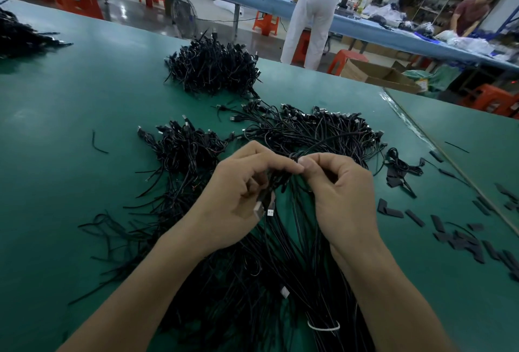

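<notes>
Both my hands are raised over a green table (70, 115) and work on one bunch of thin black USB cables (283, 242). My left hand (238, 191) curls round the bunch, and two silver USB plugs (264, 207) stick out below its palm. My right hand (339, 194) pinches the cables near the top of the bunch, fingertip to fingertip with the left. The cable tails hang down between my forearms to a white tie (323, 327) near the bottom edge.
Loose cable heaps lie ahead: a tall pile (213, 68), a spread of plugs (314, 129) and a tangle (182, 149) on the left. Short black strips (460, 236) scatter on the right. Two people stand at a blue bench (365, 25) beyond red stools.
</notes>
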Demonstrator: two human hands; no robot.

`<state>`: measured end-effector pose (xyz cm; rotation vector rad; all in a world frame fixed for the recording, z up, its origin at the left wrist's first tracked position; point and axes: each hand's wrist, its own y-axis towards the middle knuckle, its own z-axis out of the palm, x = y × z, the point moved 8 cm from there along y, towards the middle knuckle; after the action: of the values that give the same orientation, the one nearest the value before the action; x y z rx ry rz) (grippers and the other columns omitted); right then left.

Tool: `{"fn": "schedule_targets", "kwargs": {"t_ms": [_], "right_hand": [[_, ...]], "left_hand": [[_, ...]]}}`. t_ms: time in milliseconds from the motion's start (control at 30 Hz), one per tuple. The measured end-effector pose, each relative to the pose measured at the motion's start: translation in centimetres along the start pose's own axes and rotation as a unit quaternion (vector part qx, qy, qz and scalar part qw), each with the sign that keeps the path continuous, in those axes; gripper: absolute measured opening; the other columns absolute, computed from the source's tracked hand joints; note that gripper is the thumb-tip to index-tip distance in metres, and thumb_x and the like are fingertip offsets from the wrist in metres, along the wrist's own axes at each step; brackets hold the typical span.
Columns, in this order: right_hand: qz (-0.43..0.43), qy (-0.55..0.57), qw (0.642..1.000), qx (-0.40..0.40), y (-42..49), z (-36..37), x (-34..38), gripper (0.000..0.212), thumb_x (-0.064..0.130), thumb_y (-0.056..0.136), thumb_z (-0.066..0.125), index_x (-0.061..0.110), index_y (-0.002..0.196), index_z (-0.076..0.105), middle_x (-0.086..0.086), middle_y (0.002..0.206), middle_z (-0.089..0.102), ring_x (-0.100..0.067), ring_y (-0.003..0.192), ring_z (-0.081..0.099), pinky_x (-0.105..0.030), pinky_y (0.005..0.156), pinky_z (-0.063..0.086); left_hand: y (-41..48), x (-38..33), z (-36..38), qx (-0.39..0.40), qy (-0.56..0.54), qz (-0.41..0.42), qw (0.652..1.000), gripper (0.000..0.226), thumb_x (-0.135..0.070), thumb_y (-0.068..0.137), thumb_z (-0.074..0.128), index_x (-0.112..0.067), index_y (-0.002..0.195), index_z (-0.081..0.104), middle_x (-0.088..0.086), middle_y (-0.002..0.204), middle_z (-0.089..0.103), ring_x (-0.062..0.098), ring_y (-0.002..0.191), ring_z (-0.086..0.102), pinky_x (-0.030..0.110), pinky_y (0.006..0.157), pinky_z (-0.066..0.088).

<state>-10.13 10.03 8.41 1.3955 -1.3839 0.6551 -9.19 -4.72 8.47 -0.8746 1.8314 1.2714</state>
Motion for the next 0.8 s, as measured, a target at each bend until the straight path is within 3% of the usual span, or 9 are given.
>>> {"fn": "schedule_targets", "kwargs": {"t_ms": [67,167,233,333,467,567,633,700,800], "right_hand": [[-0.035,-0.024,0.999,-0.027,-0.3,-0.4,0.8,0.013,0.024,0.092,0.068,0.032,0.081,0.069,0.008,0.099,0.063,-0.002,0.093,0.062,-0.024,0.085,0.052],[-0.090,-0.067,0.992,-0.062,-0.7,-0.7,2.4,0.021,0.021,0.092,0.068,0.037,0.079,0.062,0.014,0.099,0.055,0.008,0.089,0.055,-0.004,0.076,0.041],[-0.125,-0.086,0.985,-0.080,-0.8,-0.8,3.3,0.019,0.021,0.092,0.068,0.034,0.081,0.060,0.017,0.098,0.051,0.007,0.088,0.052,-0.003,0.075,0.040],[-0.162,-0.088,0.980,-0.077,-1.1,-0.6,4.3,0.008,0.023,0.093,0.067,0.027,0.087,0.064,0.011,0.100,0.055,0.001,0.087,0.053,-0.005,0.074,0.039],[-0.198,-0.013,0.978,-0.063,-1.6,-0.2,5.2,0.011,0.009,0.090,0.070,0.018,0.092,0.065,0.009,0.100,0.055,0.008,0.088,0.055,-0.005,0.073,0.042],[-0.183,-0.006,0.983,-0.028,-1.6,0.5,5.0,0.019,0.008,0.088,0.071,0.026,0.086,0.063,0.011,0.098,0.055,0.010,0.088,0.053,-0.004,0.072,0.041],[-0.170,-0.029,0.985,0.005,-1.6,1.3,4.6,0.015,0.009,0.087,0.071,0.022,0.085,0.065,0.011,0.097,0.055,0.009,0.089,0.052,-0.004,0.073,0.041],[-0.152,-0.051,0.986,0.040,-1.9,2.2,4.2,0.011,0.011,0.087,0.072,0.021,0.086,0.068,0.013,0.097,0.055,0.007,0.090,0.052,-0.005,0.075,0.042],[-0.148,-0.066,0.984,0.071,-2.4,3.3,3.5,0.013,0.011,0.088,0.071,0.024,0.087,0.068,0.015,0.096,0.056,0.002,0.092,0.055,-0.007,0.077,0.044]], "left_hand": [[0.0,-0.6,-0.3,-0.002,-0.011,0.012,1.000,0.038,0.012,0.085,0.055,-0.019,0.100,0.070,0.002,0.096,0.059,0.001,0.083,0.055,0.015,0.074,0.043],[-0.2,-0.1,-0.3,0.009,0.012,0.001,1.000,0.046,-0.001,0.078,0.043,-0.025,0.100,0.075,-0.003,0.098,0.057,0.009,0.091,0.054,0.015,0.075,0.041],[-0.3,0.4,0.0,0.021,0.017,-0.014,1.000,0.037,-0.017,0.086,0.043,-0.025,0.097,0.077,-0.008,0.104,0.054,0.010,0.097,0.053,0.014,0.077,0.040],[-0.3,1.1,0.0,0.003,0.064,-0.038,0.997,0.037,-0.046,0.092,0.042,-0.035,0.110,0.073,-0.016,0.111,0.043,0.007,0.105,0.049,0.015,0.079,0.040],[-0.1,1.7,-0.4,-0.034,0.017,-0.086,0.996,0.031,-0.038,0.092,0.042,-0.060,0.089,0.063,-0.017,0.093,0.037,-0.001,0.084,0.044,0.012,0.072,0.036],[-0.4,3.0,-1.0,-0.056,-0.063,-0.158,0.984,0.033,-0.043,0.089,0.036,-0.034,0.094,0.067,-0.013,0.083,0.046,0.005,0.076,0.046,0.028,0.077,0.039],[-0.6,3.8,-1.0,-0.055,-0.118,-0.196,0.972,0.055,-0.059,0.089,0.031,-0.024,0.096,0.073,-0.010,0.080,0.057,0.011,0.079,0.051,0.038,0.077,0.042],[-0.6,3.9,-0.9,-0.054,-0.148,-0.203,0.966,0.064,-0.071,0.088,0.032,-0.024,0.084,0.076,-0.007,0.077,0.063,0.009,0.075,0.055,0.033,0.073,0.043],[-0.4,3.2,-1.2,-0.057,-0.155,-0.174,0.971,0.046,-0.058,0.088,0.053,-0.024,0.067,0.074,-0.004,0.068,0.068,0.009,0.063,0.063,0.019,0.066,0.050]]}}
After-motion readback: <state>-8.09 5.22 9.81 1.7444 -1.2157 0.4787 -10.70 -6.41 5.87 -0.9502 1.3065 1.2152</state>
